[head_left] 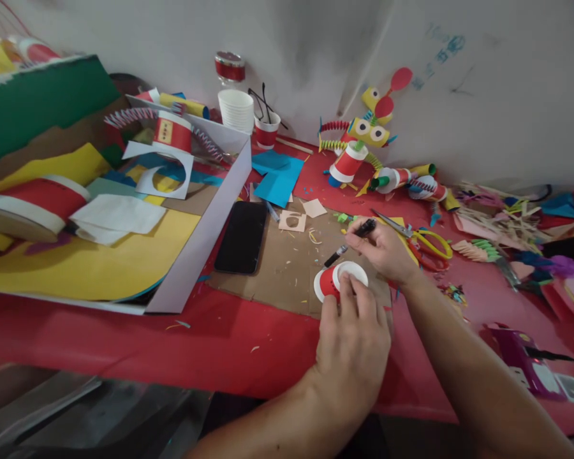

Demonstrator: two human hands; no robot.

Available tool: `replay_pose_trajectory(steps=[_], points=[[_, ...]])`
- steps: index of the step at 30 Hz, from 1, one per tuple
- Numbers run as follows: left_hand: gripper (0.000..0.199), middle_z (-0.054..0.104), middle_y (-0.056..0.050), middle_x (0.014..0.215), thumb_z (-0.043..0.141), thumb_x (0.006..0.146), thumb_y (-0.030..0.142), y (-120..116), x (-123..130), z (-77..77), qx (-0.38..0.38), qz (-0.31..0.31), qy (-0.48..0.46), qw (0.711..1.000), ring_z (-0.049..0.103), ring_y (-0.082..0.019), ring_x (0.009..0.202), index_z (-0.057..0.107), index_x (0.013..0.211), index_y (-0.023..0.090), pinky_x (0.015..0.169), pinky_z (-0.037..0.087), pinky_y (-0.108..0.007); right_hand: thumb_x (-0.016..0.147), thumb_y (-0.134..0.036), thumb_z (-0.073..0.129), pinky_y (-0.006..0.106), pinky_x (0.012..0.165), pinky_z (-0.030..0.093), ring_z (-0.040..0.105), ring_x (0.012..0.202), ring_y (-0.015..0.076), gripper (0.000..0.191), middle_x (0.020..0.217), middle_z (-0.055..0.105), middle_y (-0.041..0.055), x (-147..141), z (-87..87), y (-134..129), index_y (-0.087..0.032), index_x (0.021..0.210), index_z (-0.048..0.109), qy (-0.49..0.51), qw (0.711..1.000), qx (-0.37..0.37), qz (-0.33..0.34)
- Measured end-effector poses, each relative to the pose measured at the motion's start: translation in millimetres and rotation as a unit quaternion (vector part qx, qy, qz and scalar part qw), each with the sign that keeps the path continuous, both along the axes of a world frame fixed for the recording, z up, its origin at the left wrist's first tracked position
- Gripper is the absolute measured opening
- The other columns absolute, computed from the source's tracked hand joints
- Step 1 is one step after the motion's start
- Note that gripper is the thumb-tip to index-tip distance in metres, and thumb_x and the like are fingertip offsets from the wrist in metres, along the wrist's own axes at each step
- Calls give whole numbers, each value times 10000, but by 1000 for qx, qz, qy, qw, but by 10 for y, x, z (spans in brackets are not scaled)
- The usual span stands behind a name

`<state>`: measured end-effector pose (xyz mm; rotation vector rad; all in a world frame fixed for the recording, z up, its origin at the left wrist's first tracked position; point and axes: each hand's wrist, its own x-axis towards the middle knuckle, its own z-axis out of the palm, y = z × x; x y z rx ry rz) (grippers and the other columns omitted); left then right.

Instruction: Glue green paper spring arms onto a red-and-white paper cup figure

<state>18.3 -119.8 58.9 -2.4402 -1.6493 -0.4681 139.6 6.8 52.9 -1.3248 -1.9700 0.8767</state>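
A red and white paper cup (329, 282) lies tilted on a piece of brown cardboard (277, 280). The fingers of my left hand (354, 331) are closed around it from the near side, covering part of its wall and white base. Just beyond the cup, my right hand (380, 247) pinches a black marker pen (335, 256). The pen slants down to the left, its lower end close to the cup but apart from it. My fingers hide its middle. Scissors with yellow and red handles (430, 247) lie right of my right hand.
A black phone (240, 238) lies left of the cup, beside an open box (198, 236) of coloured paper. Behind stand stacked white cups (235, 109) and a paper-cup figure (349, 162) with paper eyes. Craft scraps (502, 217) and a purple device (526, 363) are on the right.
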Motion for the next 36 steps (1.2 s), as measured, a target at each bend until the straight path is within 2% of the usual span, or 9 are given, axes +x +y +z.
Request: replay_pose_trajectory(steps=[4,9,13,15,19,25,30,33,36], points=[[380,655,-130,1191,377,890,58,23,-12,12,-2,-9,8,1000,622,-231,1102,623,1178,80,773,543,-300,848,-353,566,301,621,364,458,617,142,162,663,495,-23,165,-159,-194,-211,771,543,37,995,36,-88],[365,647,-129,1190,393,886,64,65,-79,38,-24,-30,10,999,638,-230,1053,615,1174,106,771,522,-326,877,-357,542,285,586,358,444,587,133,185,637,465,-33,257,-302,-563,-212,763,526,60,976,70,-198],[317,671,-91,1085,408,885,66,135,-158,109,-64,-82,10,995,656,-209,959,638,1090,141,705,500,-308,891,-334,532,283,603,383,501,655,145,158,716,529,-9,242,-375,-889,-208,797,543,49,962,111,-243],[292,673,-79,1023,401,896,85,166,-175,159,-84,-85,17,993,662,-197,876,645,1039,155,670,487,-299,893,-316,533,293,624,399,536,703,161,121,755,569,7,223,-408,-1037,-213,832,550,30,957,137,-253],[290,665,-68,953,371,910,113,193,-167,231,-111,-74,43,990,659,-200,753,639,1003,173,612,464,-295,883,-214,537,339,702,413,558,746,183,26,772,615,27,157,-438,-1286,-220,858,542,-23,945,227,-233],[347,659,-76,1029,352,883,72,199,-170,273,-136,-73,79,985,655,-183,706,613,1089,172,559,444,-268,817,-141,568,389,712,339,514,685,197,100,698,642,33,-44,-438,-1601,-211,872,521,-143,920,327,-164],[390,657,-71,1075,385,848,56,221,-193,298,-148,-77,94,982,655,-170,673,607,1138,192,512,428,-257,792,-186,567,417,718,310,492,671,211,158,701,645,40,-222,-492,-1788,-197,949,569,-177,914,346,-116],[398,657,-75,1098,409,839,65,235,-199,318,-164,-80,83,980,663,-167,695,603,1159,198,536,445,-252,785,-185,590,423,742,312,514,688,209,198,713,645,32,-309,-510,-1832,-194,983,592,-156,917,350,-115],[404,659,-69,1131,406,843,75,267,-218,362,-185,-88,69,976,672,-177,733,613,1163,211,592,474,-263,795,-162,607,414,760,312,536,672,179,161,696,648,10,-377,-504,-1852,-190,953,600,-127,920,350,-125]])
